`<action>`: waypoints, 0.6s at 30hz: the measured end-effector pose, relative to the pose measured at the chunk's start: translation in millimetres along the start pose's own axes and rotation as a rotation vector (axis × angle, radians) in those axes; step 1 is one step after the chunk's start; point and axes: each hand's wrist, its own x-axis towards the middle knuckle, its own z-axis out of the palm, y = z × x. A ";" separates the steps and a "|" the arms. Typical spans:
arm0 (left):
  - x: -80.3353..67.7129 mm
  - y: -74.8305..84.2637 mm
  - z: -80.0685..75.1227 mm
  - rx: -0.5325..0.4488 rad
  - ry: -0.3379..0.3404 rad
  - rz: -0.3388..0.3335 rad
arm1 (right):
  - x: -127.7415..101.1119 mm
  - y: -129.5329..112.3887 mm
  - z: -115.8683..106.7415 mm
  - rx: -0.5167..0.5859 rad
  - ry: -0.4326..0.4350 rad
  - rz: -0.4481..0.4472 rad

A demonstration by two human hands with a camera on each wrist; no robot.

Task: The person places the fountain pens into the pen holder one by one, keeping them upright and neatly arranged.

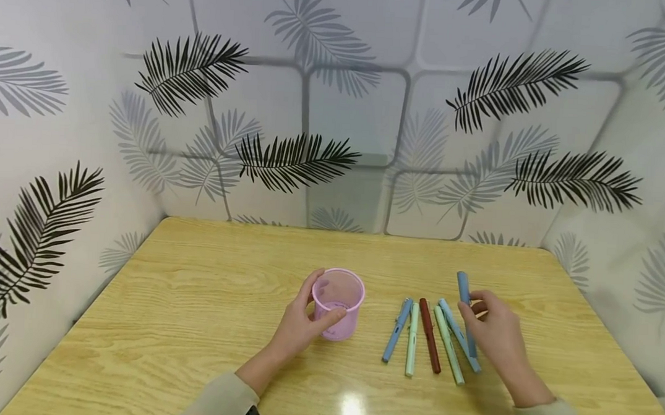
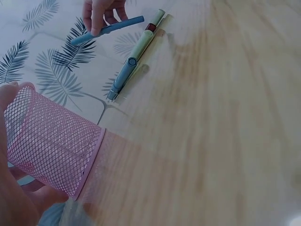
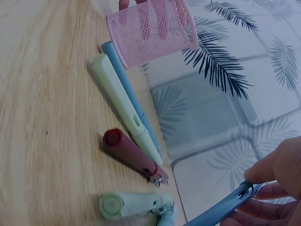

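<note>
On the pale wooden table (image 1: 193, 325), nearest the person, the left hand (image 1: 299, 330) curls around a pink wire-mesh cup (image 1: 337, 304), thumb on the side facing the row of pens and fingers reaching over the far rim; the cup stands upright on the tabletop near the middle, and in the left wrist view its mesh wall fills the lower left while the palm behind it is blurred and cut off by the frame edge. To the right of the cup, well apart from it, lies a row of capped pens, side by side and roughly parallel: a blue pen (image 1: 396, 330), a pale mint-green pen (image 1: 411, 338), a dark red pen (image 1: 429, 335), a light green pen (image 1: 448, 344) and another light blue pen (image 1: 458, 335), the last partly covered by the right hand (image 1: 496, 338). That hand pinches a darker blue pen (image 1: 464, 289) between thumb and fingertips near its lower half, the pen tilted up so its far end stands clear of the table just beyond the row. In the right wrist view only the fingertips and a short stretch of this pen show at the lower right corner, out of focus. Behind the table rise white panels printed with black and grey palm leaves (image 1: 295, 159).
</note>
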 end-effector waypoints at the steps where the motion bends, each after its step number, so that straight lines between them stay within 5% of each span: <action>1: 0.0 0.5 0.1 0.000 0.000 0.001 | 0.1 -2.1 0.9 0.007 0.002 -0.006; 18: -0.7 0.3 2.6 0.026 0.018 -0.018 | 1.6 -31.1 15.2 0.101 0.122 -0.174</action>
